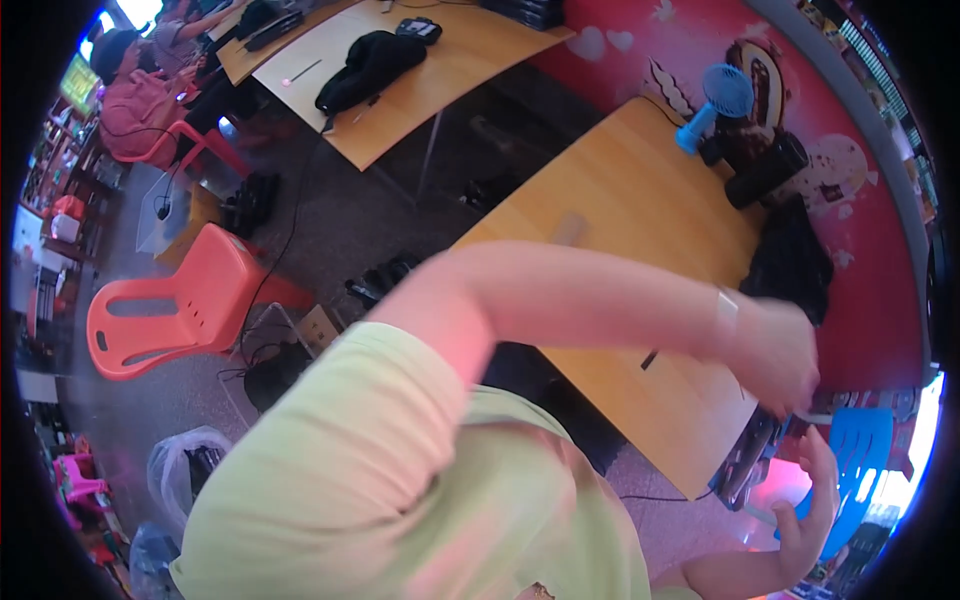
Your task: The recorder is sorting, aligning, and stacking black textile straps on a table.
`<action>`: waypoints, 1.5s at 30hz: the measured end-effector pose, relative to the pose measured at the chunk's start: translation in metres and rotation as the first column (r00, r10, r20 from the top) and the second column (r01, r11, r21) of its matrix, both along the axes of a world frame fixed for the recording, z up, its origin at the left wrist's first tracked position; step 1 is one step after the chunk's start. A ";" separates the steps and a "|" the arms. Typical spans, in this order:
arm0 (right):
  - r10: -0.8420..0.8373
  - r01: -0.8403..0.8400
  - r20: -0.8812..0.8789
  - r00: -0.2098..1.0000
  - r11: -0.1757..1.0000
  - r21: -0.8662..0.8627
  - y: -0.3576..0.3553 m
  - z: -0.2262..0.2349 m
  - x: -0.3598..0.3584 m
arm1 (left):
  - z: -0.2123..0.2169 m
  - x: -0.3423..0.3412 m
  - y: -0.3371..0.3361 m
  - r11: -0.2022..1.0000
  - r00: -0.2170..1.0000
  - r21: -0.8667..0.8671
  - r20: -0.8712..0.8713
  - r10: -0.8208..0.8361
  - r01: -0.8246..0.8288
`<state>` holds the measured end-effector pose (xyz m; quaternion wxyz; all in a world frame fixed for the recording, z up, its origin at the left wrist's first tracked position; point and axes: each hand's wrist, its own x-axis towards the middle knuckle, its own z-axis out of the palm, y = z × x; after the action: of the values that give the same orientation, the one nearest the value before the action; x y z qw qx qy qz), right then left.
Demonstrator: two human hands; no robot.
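My left arm reaches across the wooden table [630,180] to the right, with a pale band [727,312] around the wrist. My left hand [772,350] hangs by the table's right end, its fingers curled downward; what they hold, if anything, is hidden. Below it, my right hand [812,505] is raised with thumb and fingers apart and nothing visible in it. A blue plastic chair [862,450] stands just beyond both hands. Dark objects [745,468] that I cannot identify sit at the table's end, under my left hand.
A blue fan [728,92] and a black bag [795,250] are at the pink wall. Another table [480,45] holds a black cloth item [375,72]. At left are an orange chair [205,295], cables and plastic bags [185,465]. People sit at the far left.
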<state>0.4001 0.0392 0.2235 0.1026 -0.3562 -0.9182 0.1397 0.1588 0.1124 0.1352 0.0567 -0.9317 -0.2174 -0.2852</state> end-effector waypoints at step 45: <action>-0.383 0.387 -0.134 0.914 0.922 0.003 -0.003 -0.297 -0.215 | -0.562 -0.333 -0.318 0.272 -0.805 -0.772 -0.474 0.357 0.574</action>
<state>0.1852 0.0366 -0.0731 0.1934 -0.5186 -0.8232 0.1264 -0.1745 -0.2052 -0.4270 0.3018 -0.4196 0.5972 0.6134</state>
